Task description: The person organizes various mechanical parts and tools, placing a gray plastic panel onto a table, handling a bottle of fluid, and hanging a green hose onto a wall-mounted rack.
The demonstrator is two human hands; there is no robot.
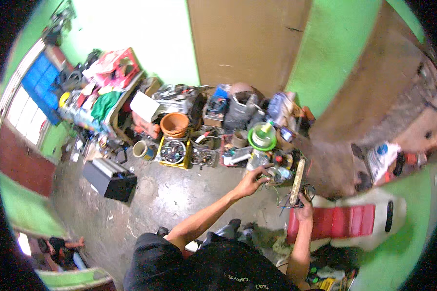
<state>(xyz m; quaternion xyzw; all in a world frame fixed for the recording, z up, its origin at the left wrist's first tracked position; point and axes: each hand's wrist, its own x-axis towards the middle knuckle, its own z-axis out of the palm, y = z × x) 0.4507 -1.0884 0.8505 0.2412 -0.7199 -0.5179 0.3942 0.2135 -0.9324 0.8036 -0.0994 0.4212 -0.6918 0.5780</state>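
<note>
My right hand point(304, 209) is closed round the lower end of a long, narrow, pale strip point(299, 178), which stands nearly upright. Dark loose wires hang about that hand; whether they belong to the strip I cannot tell. My left hand point(253, 182) reaches forward with its fingers apart and nothing visible in them. Its fingertips are nearest a clear plastic container point(259, 159) and a cluster of small mixed parts point(280, 173), though contact cannot be made out. Just beyond sits a bright green basin point(261, 138) with a clear bottle-like piece in it.
Stacked orange pots point(174, 124), a yellow crate point(174, 165) and a tray of small metal parts point(203, 156) line the floor ahead. A black box-shaped unit point(110, 179) lies left. A red and white padded seat point(344, 220) is at right. Another person point(60, 252) appears lower left.
</note>
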